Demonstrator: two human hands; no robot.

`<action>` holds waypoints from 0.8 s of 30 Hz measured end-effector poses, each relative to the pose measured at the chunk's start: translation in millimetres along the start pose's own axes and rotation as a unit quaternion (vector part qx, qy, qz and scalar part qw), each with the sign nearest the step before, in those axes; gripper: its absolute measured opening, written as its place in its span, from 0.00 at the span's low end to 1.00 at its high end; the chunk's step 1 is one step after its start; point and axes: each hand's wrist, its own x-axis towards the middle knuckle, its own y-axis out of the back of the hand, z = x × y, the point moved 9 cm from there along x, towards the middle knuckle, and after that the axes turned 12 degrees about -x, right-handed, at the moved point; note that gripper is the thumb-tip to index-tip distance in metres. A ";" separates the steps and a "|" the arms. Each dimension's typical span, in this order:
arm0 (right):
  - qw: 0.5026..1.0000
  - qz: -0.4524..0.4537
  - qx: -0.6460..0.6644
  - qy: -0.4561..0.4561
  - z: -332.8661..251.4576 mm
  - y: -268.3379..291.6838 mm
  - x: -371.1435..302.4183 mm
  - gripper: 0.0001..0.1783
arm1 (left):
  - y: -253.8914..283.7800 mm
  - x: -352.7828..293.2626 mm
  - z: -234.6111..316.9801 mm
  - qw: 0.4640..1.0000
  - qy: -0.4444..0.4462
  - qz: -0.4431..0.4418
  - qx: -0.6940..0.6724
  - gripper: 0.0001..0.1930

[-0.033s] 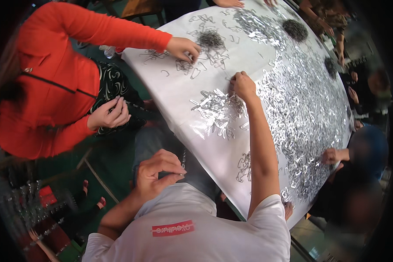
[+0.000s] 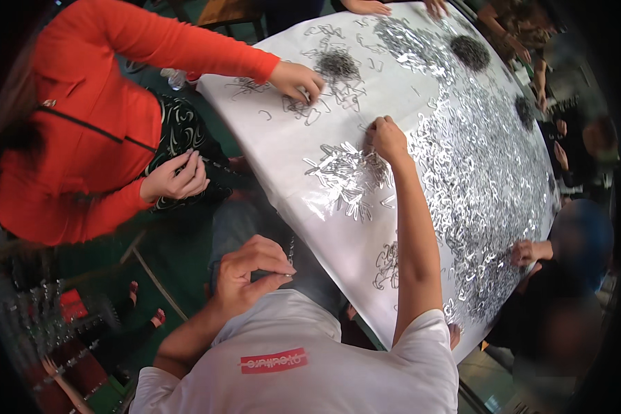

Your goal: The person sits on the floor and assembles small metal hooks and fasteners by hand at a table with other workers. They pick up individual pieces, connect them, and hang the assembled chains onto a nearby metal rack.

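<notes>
My left hand (image 2: 252, 272) is held in front of my white shirt, off the table's near edge. Its thumb and forefinger pinch the end of a thin metal chain (image 2: 292, 250). Over the table, my right hand (image 2: 387, 140) is closed with its fingertips down by the white tabletop (image 2: 269, 148). A fine bit of wire shows beside those fingertips; whether they grip it is hidden. Just nearer than this hand lies a loose heap of shiny elongated metal links (image 2: 341, 176), partly behind my wrist.
A co-worker in a red jacket (image 2: 93, 124) reaches over dark bent wire pieces (image 2: 338, 64) at left. A wide spread of silvery links (image 2: 479, 179) covers the table's right side, with a dark wire clump (image 2: 469, 52) beyond. Another person's hand (image 2: 529, 252) works at the right edge.
The view has shifted very slightly. My two hands keep the same poses, and the red-sleeved hand stays over the wire pieces.
</notes>
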 end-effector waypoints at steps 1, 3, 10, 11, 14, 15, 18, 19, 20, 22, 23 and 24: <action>0.998 0.017 0.055 0.031 -6.1 9.9 -5.0 0.09 | 0.9 -1.4 1.4 1.000 -0.001 0.007 0.002 0.10; 0.987 0.020 0.146 0.059 -23.6 31.9 -15.0 0.07 | 5.1 -2.0 1.3 1.000 -0.001 0.024 0.006 0.10; 0.860 -0.178 0.395 0.269 -148.8 141.1 -133.7 0.03 | 25.5 -16.2 -0.4 0.994 0.030 0.098 0.034 0.11; 0.846 -0.192 0.383 0.317 -168.7 154.3 -149.4 0.03 | 28.8 -16.5 1.2 0.994 0.021 0.102 0.042 0.10; 0.815 -0.154 0.329 0.452 -218.2 181.0 -182.6 0.05 | 37.1 -21.6 6.0 0.991 0.012 0.118 0.057 0.10; 0.814 -0.152 0.315 0.463 -228.8 181.6 -186.8 0.06 | 40.0 -23.6 8.1 0.990 0.009 0.123 0.062 0.10; 0.816 -0.157 0.272 0.485 -251.2 179.6 -192.9 0.06 | 49.7 -29.1 15.0 0.988 -0.007 0.142 0.068 0.11; 0.822 -0.150 0.253 0.488 -256.6 179.1 -192.9 0.05 | 53.4 -31.2 17.3 0.986 -0.014 0.149 0.069 0.11; 0.827 -0.142 0.235 0.491 -262.2 178.7 -192.9 0.05 | 56.7 -33.4 20.3 0.985 -0.025 0.154 0.073 0.11; 0.838 -0.115 0.190 0.498 -273.3 178.9 -194.0 0.05 | 63.3 -38.8 25.7 0.982 -0.045 0.163 0.081 0.11; 0.845 -0.096 0.161 0.502 -278.4 180.4 -195.4 0.05 | 68.0 -41.8 26.1 0.980 -0.042 0.171 0.088 0.12; 0.849 -0.076 0.132 0.506 -284.0 182.2 -197.1 0.05 | 73.0 -45.0 26.4 0.978 -0.040 0.180 0.095 0.12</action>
